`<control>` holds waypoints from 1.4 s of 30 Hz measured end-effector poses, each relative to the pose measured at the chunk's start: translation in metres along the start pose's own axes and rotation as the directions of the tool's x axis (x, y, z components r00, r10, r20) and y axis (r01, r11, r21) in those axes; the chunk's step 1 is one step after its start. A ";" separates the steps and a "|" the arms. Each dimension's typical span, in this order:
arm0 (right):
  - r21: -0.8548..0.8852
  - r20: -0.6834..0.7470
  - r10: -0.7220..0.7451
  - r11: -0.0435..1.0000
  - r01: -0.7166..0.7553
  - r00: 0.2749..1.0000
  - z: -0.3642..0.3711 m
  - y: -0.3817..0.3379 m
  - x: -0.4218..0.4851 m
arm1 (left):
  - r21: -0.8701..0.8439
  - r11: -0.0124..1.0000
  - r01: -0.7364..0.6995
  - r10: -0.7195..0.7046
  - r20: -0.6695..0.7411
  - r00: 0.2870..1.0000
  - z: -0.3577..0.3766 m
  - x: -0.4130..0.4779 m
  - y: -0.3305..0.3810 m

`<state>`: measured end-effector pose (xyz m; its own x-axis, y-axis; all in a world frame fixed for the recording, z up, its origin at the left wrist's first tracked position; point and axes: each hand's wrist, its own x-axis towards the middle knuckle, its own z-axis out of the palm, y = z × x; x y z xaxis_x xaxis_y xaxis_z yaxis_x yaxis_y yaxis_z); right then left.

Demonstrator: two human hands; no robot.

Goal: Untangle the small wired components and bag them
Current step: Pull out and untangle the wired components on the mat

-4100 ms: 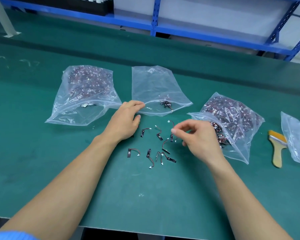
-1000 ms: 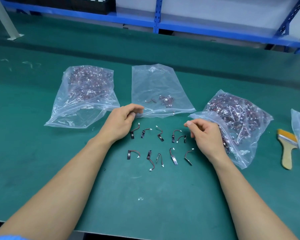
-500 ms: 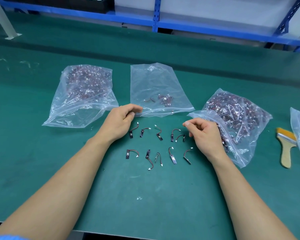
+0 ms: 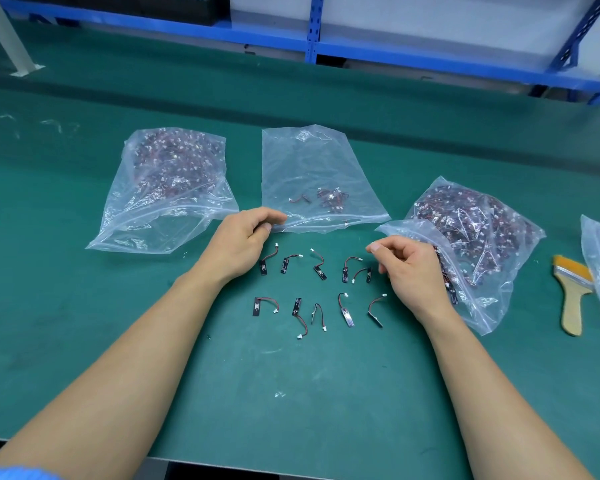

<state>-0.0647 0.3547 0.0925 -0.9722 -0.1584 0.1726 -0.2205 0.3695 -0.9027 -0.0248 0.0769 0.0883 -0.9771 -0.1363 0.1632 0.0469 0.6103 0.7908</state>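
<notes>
1. Since four seconds ago the right hand (image 4: 409, 268) has moved right, off the components (image 4: 320, 272). These have gone from a loose scatter to two rows of five. The few parts inside the middle bag (image 4: 309, 168) now sit deeper.
2. Left hand (image 4: 243, 244) pinches the near left corner of the middle bag's mouth between thumb and fingers.
3. Right hand has its fingers curled and thumb against forefinger; whether it pinches anything I cannot tell. Its outer side overlaps the mouth of the right bag (image 4: 482, 230), which is full.
4. Components lie on the table (image 4: 291, 393) between the two hands and just nearer than their fingertips.
5. Left bag (image 4: 167, 188), also full, lies beyond and left of the left hand.
6. Brush (image 4: 572, 299) lies well to the right of the right hand.
</notes>
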 end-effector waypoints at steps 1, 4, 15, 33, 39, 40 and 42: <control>0.000 0.000 -0.001 1.000 0.001 1.000 0.000 0.000 0.000 | -0.002 1.000 0.000 0.000 0.000 1.000 0.000 0.000 0.000; -0.005 0.001 -0.002 1.000 0.002 1.000 0.000 0.000 0.000 | 0.000 1.000 0.000 0.000 0.000 1.000 0.000 0.000 0.000; 0.007 0.003 -0.008 1.000 0.008 1.000 0.000 0.000 -0.001 | 0.003 1.000 0.001 -0.001 0.000 1.000 -0.001 -0.001 0.001; 0.008 0.001 -0.003 1.000 0.003 1.000 0.000 0.001 0.000 | -0.010 1.000 0.007 -0.007 0.007 1.000 0.000 -0.002 0.003; 0.007 0.001 0.001 1.000 -0.001 1.000 0.000 0.001 0.000 | -0.015 1.000 0.009 -0.009 0.005 1.000 -0.001 -0.002 0.003; 0.009 0.001 0.001 1.000 -0.001 1.000 0.000 0.001 0.000 | -0.012 1.000 0.008 -0.008 0.004 1.000 -0.001 -0.002 0.003; 0.009 0.001 0.000 1.000 0.000 1.000 -0.001 0.001 0.000 | -0.005 1.000 0.006 -0.006 0.004 1.000 -0.001 -0.002 0.003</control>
<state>-0.0644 0.3556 0.0919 -0.9721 -0.1593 0.1722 -0.2198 0.3615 -0.9061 -0.0224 0.0784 0.0910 -0.9783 -0.1369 0.1557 0.0417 0.6056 0.7947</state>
